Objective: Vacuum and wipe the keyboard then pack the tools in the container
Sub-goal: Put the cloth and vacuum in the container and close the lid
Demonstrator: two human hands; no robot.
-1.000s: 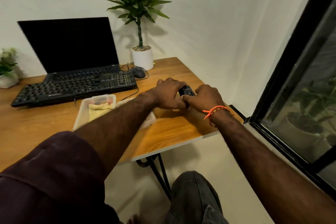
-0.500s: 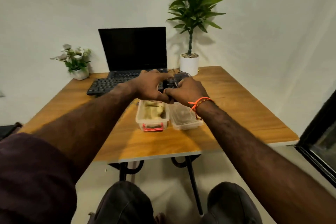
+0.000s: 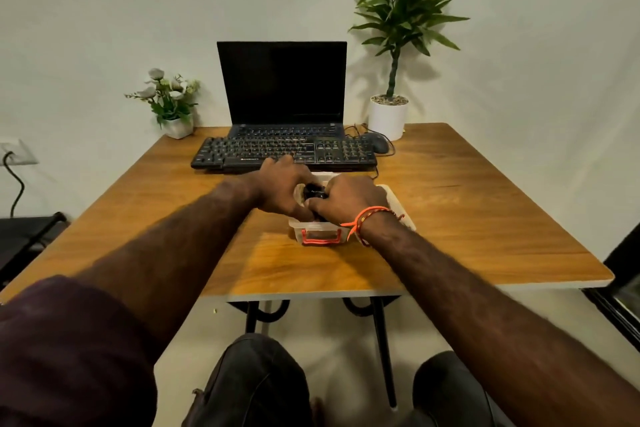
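A small black handheld vacuum sits between my two hands, directly above a clear plastic container with a red latch at mid-table. My left hand grips the vacuum from the left and my right hand, with an orange wrist thread, grips it from the right. Most of the vacuum and the container's inside are hidden by my hands. The container's clear lid lies just right of it. The black keyboard lies behind the container, in front of a laptop.
A black mouse with its cable is right of the keyboard. A tall plant in a white pot stands at the back right, a small flower pot at the back left. A dark window frame borders the table's right side.
My view has swung left from the table's right edge to face the table squarely. Both hands carried the vacuum from the right edge to above the container and lowered it toward it.
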